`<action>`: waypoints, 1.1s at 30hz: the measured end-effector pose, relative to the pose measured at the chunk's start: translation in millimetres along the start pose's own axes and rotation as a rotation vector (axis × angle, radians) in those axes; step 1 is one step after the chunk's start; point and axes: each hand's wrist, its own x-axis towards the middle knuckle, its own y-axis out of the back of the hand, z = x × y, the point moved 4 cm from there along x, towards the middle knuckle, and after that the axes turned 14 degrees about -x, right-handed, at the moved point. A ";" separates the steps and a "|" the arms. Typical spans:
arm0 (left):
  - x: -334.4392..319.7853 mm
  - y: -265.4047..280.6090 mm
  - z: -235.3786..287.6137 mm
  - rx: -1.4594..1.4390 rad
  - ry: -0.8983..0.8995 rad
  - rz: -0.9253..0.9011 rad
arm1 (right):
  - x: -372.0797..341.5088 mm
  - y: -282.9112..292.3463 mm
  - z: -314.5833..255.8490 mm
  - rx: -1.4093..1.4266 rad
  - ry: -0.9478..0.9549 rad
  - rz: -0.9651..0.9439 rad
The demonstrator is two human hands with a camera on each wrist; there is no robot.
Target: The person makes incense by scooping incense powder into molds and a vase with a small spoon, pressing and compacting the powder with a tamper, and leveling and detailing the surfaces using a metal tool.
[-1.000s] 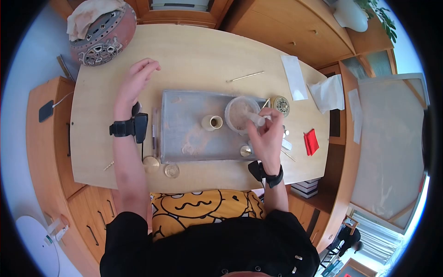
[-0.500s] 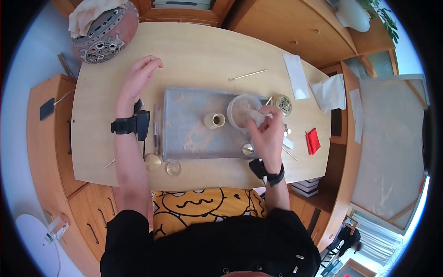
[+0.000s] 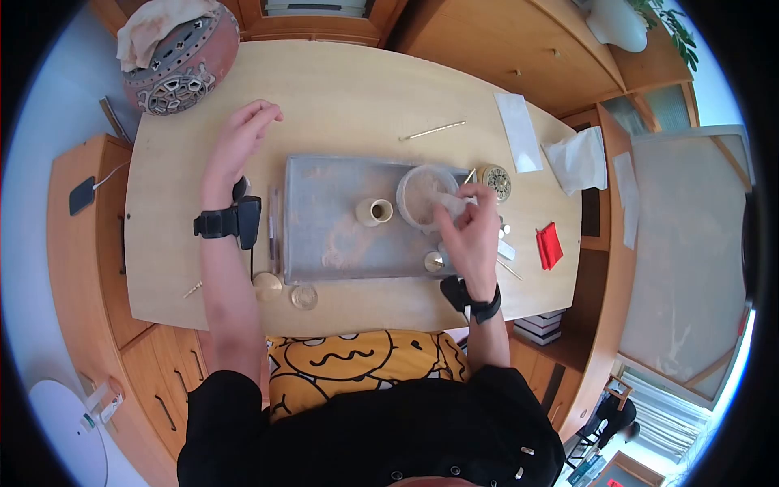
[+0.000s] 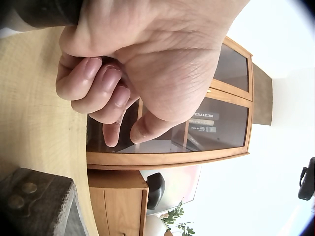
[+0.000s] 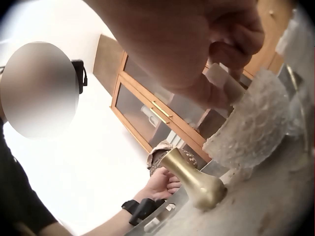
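Observation:
My right hand (image 3: 473, 239) pinches a short, pale translucent cylinder (image 5: 225, 84) over a round frosted bowl (image 3: 401, 213). The bowl holds beige powder (image 3: 423, 188) and stands in a grey tray (image 3: 312, 183). In the right wrist view, the bowl's bumpy clear wall (image 5: 256, 123) hides the cylinder's lower end. A small brass vase (image 3: 374, 213) stands upright left of the bowl. At the tray's near edge sits a small round brass piece (image 3: 434, 261). Left of the tray, my left hand (image 3: 241, 142) is held loosely curled with nothing in it; its thumb and forefinger (image 4: 112, 133) reach out furthest.
A pierced brass lid or box (image 3: 497, 183) stands right of the bowl. Behind the tray lies a thin gold stick (image 3: 432, 131). Two round discs, one brass (image 3: 267, 286), lie before the tray. A red pouch (image 3: 549, 247), white paper (image 3: 518, 132) and a large pot (image 3: 182, 65) are around.
The right hand keeps its hold on the cylinder at the bowl, and the cylinder's tilt shifts slightly. The left hand stays in place; the whole view sways a little.

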 end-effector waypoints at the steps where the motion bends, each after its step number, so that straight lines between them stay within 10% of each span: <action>1: -1.7 0.8 0.2 -0.006 -0.001 0.006 | -2.5 0.0 -2.6 0.067 0.007 0.036; 23: 1.9 -0.2 -0.8 -0.006 0.013 -0.007 | 3.2 -5.1 2.7 -0.024 0.049 -0.150; 33: 0.9 2.7 -1.2 0.018 0.009 0.030 | 1.9 6.8 15.7 0.740 -0.178 -0.237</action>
